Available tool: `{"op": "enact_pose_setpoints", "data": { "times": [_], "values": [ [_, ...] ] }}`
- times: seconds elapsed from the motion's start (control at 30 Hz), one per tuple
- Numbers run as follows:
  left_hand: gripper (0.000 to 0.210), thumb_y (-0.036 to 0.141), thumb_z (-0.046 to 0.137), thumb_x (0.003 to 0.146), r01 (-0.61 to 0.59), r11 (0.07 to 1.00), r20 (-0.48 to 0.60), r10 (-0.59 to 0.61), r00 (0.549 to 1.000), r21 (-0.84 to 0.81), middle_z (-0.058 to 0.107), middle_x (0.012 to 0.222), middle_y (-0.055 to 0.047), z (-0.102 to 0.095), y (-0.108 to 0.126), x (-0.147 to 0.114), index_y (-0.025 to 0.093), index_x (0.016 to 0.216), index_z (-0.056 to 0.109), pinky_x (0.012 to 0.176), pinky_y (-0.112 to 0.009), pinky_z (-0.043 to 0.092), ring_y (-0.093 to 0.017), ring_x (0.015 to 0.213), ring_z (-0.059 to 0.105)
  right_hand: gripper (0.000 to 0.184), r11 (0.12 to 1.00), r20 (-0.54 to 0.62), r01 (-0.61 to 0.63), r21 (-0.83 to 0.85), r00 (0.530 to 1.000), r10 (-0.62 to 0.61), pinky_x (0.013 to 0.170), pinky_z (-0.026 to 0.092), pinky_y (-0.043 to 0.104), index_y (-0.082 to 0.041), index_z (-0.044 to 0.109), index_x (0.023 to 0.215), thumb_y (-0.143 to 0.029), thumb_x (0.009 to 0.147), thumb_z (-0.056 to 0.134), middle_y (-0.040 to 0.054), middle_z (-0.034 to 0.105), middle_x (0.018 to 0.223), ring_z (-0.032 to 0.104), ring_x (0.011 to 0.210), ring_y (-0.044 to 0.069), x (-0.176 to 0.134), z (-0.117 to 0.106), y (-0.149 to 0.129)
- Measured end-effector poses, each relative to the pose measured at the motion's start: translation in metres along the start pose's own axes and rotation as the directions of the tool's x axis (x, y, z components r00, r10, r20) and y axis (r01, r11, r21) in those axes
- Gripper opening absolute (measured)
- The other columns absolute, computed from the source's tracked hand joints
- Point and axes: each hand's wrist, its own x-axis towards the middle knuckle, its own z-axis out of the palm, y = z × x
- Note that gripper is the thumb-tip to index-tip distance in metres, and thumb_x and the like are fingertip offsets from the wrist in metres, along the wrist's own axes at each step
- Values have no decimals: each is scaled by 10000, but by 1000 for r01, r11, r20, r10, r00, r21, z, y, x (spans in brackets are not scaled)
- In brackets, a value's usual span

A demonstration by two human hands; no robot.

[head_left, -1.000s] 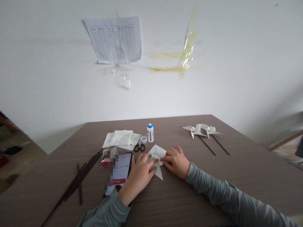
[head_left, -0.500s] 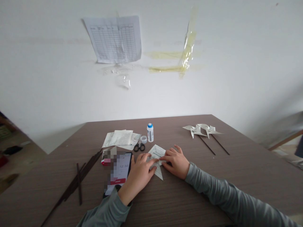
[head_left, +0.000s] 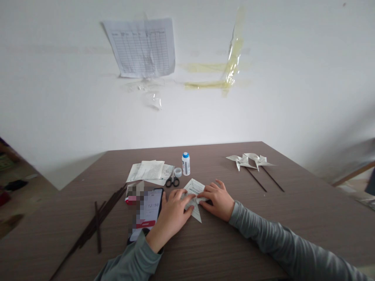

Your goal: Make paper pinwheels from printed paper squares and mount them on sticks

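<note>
Between my hands a piece of printed paper (head_left: 194, 188) lies on the table, one corner pointing away from me and a narrow point toward me. My left hand (head_left: 172, 208) presses the paper's left side, its index finger and thumb reaching to the middle. From the right, the bent fingers of my right hand (head_left: 218, 201) press on the middle too, their tips almost meeting the left ones. Under the fingertips the paper's centre is hidden. Just beyond it are black-handled scissors (head_left: 172, 182), a small clear roll of tape (head_left: 177, 172) and a white bottle with a blue cap (head_left: 186, 164).
Two paper pinwheels on dark sticks (head_left: 256, 179) lie at the back right. Several paper sheets (head_left: 150, 171) are at the back left. A phone (head_left: 149, 212) lies beside my left wrist, next to a small red-and-white box (head_left: 131, 200). Farther left are several dark sticks (head_left: 98, 220).
Almost nothing differs. Both hands stay pressed on the printed paper in nearly the same place.
</note>
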Motion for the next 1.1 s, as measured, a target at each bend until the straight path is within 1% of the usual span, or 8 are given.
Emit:
{"op": "enact_pose_setpoints", "data": {
  "times": [0.1,0.3,0.4,0.47,0.7,0.93,1.03,1.1],
  "values": [
    [473,257,817,1202,-16,1000,1,16,1000,-2,855,1714,-89,-1,1,0,455,1614,936,1493,-807,530,-433,1650,739,246,1000,11,-6,1,1000,6,1473,469,833,-386,1009,1384,-352,1202,847,120,970,1291,846,1327,413,0,-2,-1],
    [492,255,800,1200,16,1000,46,-15,999,-7,842,1757,-99,-8,6,2,446,1634,931,1535,-877,450,-465,1690,722,255,1000,37,-30,2,999,30,1487,452,842,-392,1009,1393,-335,1198,856,113,971,1312,856,1352,416,0,-5,-4],
    [522,265,829,1174,27,1000,37,-27,999,4,847,1752,-102,-9,9,3,428,1662,916,1533,-862,475,-466,1679,734,256,999,48,-35,5,998,34,1493,447,850,-385,1010,1400,-339,1205,850,118,973,1324,859,1358,421,0,-7,-5],
    [537,263,830,1168,23,1000,31,-24,999,16,850,1752,-89,-9,9,4,446,1666,915,1534,-848,487,-458,1691,733,254,999,45,-33,2,998,33,1492,450,853,-387,1009,1401,-342,1206,854,118,975,1321,862,1354,420,0,-7,-5],
    [536,236,849,1128,-8,999,0,8,1000,31,878,1700,-77,-10,9,3,461,1604,951,1515,-802,537,-453,1655,762,249,1000,18,-25,3,1000,25,1477,478,846,-376,1016,1385,-324,1188,872,123,983,1306,875,1355,430,-1,-6,-4],
    [614,276,812,1137,72,997,53,-73,996,17,844,1773,-79,-18,17,3,437,1727,874,1553,-813,465,-462,1718,708,254,999,13,-16,36,1000,15,1475,466,864,-393,1010,1381,-321,1179,873,114,985,1316,873,1350,427,-1,-4,-1],
    [569,287,813,1150,51,998,46,-52,998,29,854,1747,-56,-18,17,3,481,1679,900,1544,-788,479,-437,1702,712,254,998,18,-28,54,999,27,1482,451,878,-377,1011,1383,-321,1175,876,120,986,1326,872,1362,436,0,-3,-1],
    [534,287,797,1171,41,999,55,-42,998,29,846,1758,-58,-18,17,3,488,1651,918,1545,-803,461,-435,1709,701,250,997,13,-31,66,999,31,1486,447,875,-369,1014,1378,-325,1171,881,124,987,1320,872,1360,438,0,-3,-1]
  ]
}}
